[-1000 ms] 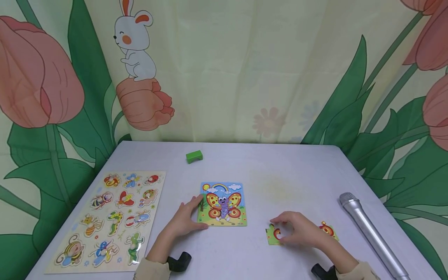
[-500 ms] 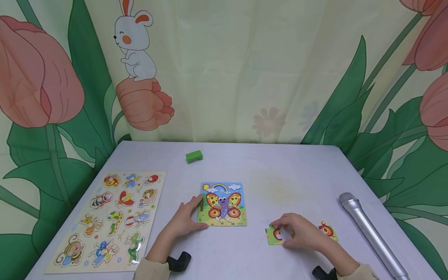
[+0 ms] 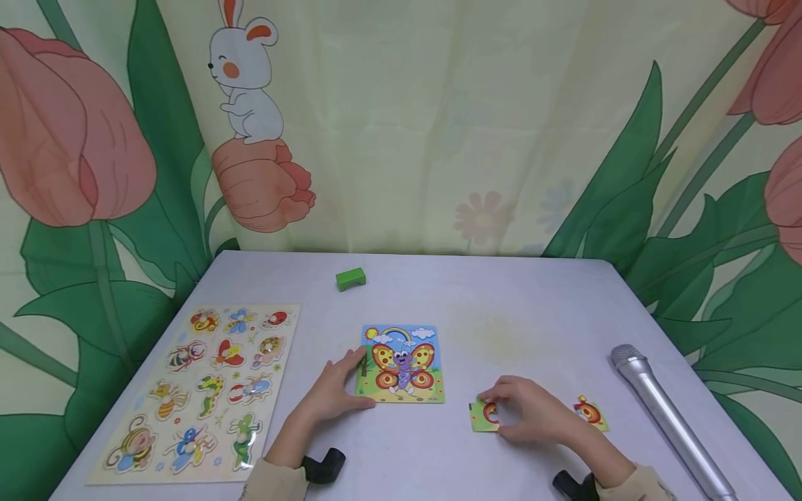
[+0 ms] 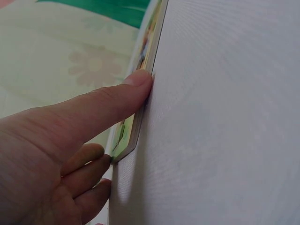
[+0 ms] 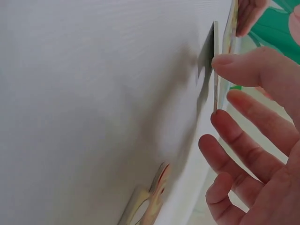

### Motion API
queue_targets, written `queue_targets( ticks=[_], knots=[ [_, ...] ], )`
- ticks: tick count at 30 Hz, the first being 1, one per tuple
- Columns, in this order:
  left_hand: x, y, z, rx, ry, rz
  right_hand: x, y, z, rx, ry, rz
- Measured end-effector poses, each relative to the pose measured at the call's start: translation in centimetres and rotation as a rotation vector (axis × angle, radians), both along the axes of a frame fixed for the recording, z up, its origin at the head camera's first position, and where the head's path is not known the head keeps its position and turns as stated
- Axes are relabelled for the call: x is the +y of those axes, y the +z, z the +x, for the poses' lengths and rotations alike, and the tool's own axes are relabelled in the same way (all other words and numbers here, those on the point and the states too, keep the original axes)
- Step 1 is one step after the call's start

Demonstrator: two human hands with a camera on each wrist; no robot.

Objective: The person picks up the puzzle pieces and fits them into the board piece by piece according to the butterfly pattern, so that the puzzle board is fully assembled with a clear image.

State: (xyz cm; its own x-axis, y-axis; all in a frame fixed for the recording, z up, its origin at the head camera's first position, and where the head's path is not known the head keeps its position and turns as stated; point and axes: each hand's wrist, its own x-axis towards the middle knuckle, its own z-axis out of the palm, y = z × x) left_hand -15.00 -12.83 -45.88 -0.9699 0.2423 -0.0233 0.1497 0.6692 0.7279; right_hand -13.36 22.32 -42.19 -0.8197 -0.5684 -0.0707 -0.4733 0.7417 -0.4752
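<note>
In the head view my left hand (image 3: 334, 391) touches the near-left corner of a square butterfly jigsaw puzzle (image 3: 401, 398), thumb at its near edge and a finger at its left edge. The left wrist view shows the thumb (image 4: 112, 101) straight against the puzzle's side. To the right, my right hand (image 3: 532, 412) pinches a jigsaw piece (image 3: 481, 417), green with part of a red-orange ring. Seen edge-on in the right wrist view, this piece (image 5: 216, 40) stands off the white table between thumb and fingertips. Another jigsaw piece (image 3: 590, 412) with a red ring lies beyond my right wrist.
A board of insect and animal pictures (image 3: 216, 410) covers the table's left side. A green block (image 3: 351, 279) lies near the back edge. A silver microphone (image 3: 670, 417) lies along the right side. Behind the table hangs a printed curtain (image 3: 401, 139).
My right hand has shifted slightly left with the jigsaw piece. The left hand stays at the puzzle's corner. The whole head view has shifted a little.
</note>
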Motion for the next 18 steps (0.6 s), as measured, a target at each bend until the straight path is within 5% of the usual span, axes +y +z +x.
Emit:
queue_targets(
  ticks=[18],
  knots=[
    [0.1,-0.1,-0.1,-0.014,0.016,0.0,-4.4,1.0,-1.5,0.06,0.099,-0.152]
  ],
)
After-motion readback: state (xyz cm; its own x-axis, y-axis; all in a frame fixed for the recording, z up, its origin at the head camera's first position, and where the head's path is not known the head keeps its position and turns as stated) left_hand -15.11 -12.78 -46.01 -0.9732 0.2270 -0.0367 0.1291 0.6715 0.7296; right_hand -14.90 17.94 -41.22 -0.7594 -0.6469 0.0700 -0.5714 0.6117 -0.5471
